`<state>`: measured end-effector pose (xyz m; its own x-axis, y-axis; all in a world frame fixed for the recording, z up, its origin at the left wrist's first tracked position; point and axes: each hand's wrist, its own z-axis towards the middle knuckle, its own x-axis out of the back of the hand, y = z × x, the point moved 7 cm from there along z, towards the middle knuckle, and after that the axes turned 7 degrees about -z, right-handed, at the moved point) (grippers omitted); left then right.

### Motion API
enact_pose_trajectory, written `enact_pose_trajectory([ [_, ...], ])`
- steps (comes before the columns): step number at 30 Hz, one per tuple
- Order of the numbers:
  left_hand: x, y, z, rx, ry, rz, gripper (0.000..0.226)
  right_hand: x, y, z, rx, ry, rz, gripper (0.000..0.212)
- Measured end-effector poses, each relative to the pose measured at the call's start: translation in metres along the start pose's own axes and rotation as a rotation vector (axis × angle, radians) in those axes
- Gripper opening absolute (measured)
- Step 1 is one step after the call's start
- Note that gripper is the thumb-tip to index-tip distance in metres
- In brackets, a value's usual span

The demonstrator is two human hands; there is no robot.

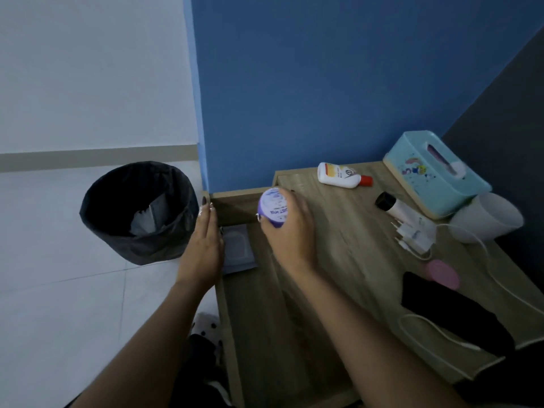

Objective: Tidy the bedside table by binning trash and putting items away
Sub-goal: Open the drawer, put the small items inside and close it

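My right hand (290, 231) grips a round purple-and-white jar (273, 208) over the left edge of the wooden bedside table (338, 248), above an open drawer (235, 213). My left hand (203, 245) rests flat on the drawer's left side, fingers together, holding nothing. A grey packet (239, 250) lies inside the drawer. On the table top lie a white bottle with a red cap (341, 175), a tube with a black cap (393, 205), a white charger with cable (415, 234), a pink round case (441, 273) and a black cloth (447, 316).
A black-lined bin (138, 210) with some trash stands on the white floor left of the table. A turquoise tissue box (435, 175) and a white cup (488, 217) on its side sit at the back right. A blue wall rises behind.
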<state>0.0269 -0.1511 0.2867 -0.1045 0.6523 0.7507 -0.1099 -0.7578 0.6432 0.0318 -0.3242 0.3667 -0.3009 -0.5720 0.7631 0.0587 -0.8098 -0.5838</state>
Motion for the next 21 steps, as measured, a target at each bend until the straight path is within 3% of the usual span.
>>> enact_pose_trajectory([
  [9,0.002,0.000,-0.001,-0.022,0.039,0.011,0.055,-0.100,0.035,-0.021,-0.145,-0.144,-0.047,0.063],
  [21,-0.004,-0.008,0.001,-0.005,0.068,-0.050,0.055,-0.142,0.078,-0.006,-0.293,-0.169,-0.097,0.065],
])
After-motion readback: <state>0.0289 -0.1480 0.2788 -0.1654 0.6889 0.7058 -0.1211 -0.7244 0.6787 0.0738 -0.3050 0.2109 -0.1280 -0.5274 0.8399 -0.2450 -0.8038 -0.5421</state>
